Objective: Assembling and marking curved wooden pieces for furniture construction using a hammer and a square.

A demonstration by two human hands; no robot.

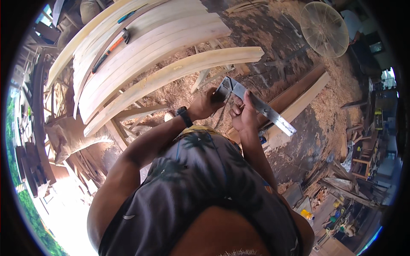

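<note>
In front of my waist I hold a long silver metal bar tool [270,114] with both hands; its exact kind is unclear. It slants from a wider, box-like end with a dark strip down to a narrow end at the right. My left hand [206,105], a black watch on its wrist, closes its fingers on the wide end. My right hand [244,112] grips the bar near its middle, thumb along the top edge and fingers curled beneath. Beyond the hands lies a curved pale plank [179,68] on a wooden trestle.
Several pale boards [158,40] lie side by side at the far left, with an orange-handled hammer [112,50] on them. A long beam [305,98] rests on the shavings-strewn floor at right. A round fan [323,30] stands far right; scrap wood [341,185] is piled nearer.
</note>
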